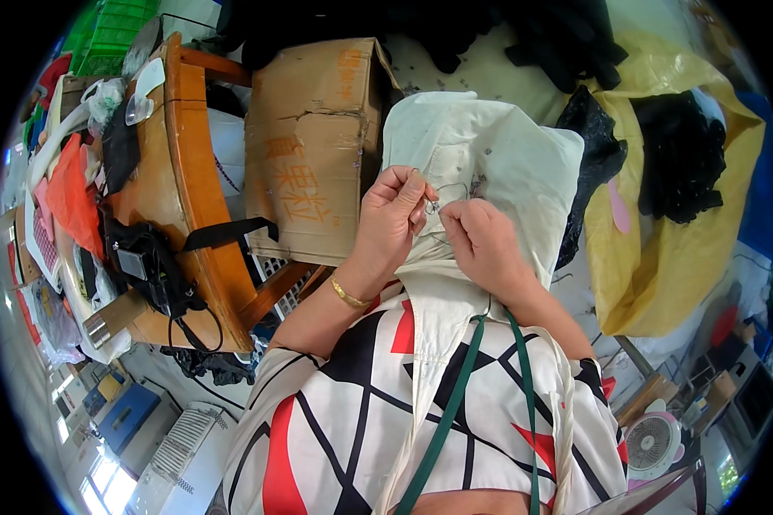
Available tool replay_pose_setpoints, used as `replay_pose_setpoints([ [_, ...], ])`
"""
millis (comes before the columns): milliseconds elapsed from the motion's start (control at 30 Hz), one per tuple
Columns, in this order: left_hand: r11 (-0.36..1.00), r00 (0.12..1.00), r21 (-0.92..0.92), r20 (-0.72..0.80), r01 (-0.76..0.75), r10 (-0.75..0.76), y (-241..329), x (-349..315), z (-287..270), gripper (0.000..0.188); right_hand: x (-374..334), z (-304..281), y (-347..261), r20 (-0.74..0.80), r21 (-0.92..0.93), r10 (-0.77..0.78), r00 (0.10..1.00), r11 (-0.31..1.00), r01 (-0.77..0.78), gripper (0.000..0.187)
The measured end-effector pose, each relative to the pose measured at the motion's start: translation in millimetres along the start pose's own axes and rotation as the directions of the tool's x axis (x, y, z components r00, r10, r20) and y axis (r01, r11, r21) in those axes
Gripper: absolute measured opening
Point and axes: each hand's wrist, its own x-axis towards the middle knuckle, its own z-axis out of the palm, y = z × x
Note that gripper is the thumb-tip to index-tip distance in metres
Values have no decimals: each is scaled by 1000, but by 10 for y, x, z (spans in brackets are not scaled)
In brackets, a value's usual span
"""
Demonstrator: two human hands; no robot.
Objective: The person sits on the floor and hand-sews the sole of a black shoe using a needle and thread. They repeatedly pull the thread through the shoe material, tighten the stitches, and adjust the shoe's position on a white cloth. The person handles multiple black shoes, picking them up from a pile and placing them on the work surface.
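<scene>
Both my hands are held close together over a white apron (520, 142) spread across my lap. My left hand (388, 215), with a gold bracelet (349, 295) at its wrist, pinches a small shiny piece (431, 206) between thumb and fingers; its kind is too small to tell. Just to its right, my right hand (483, 243) is closed, fingertips pressed together. Whatever those fingers hold is hidden. Thin dark strands (457, 189) curve over the cloth between the two hands. Small dark bits lie on the apron.
A cardboard box (309, 154) stands left of my lap, beside a wooden chair or stool (185, 163) bearing a black bag (146, 262). To the right, a yellow sack (636, 283) holds black cloth pieces (678, 154). More black cloth (567, 43) lies ahead. A fan (653, 442) stands lower right.
</scene>
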Motion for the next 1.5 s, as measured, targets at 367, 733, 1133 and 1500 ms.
replay_pose_setpoints([
  [367,986,983,44,85,161,-164,38,29,-34,12,-3,-24,61,-50,-86,-15,999,996,11,14],
  [733,980,968,-29,161,198,-191,10,43,-81,14,-22,27,131,-123,-45,-7,992,999,1,12],
  [1133,988,990,-108,96,111,-100,-60,90,-55,14,11,-56,152,325,655,532,782,469,-592,16],
  [1500,993,991,-28,70,117,-115,-63,65,-26,14,13,5,131,206,516,532,821,654,-553,11],
])
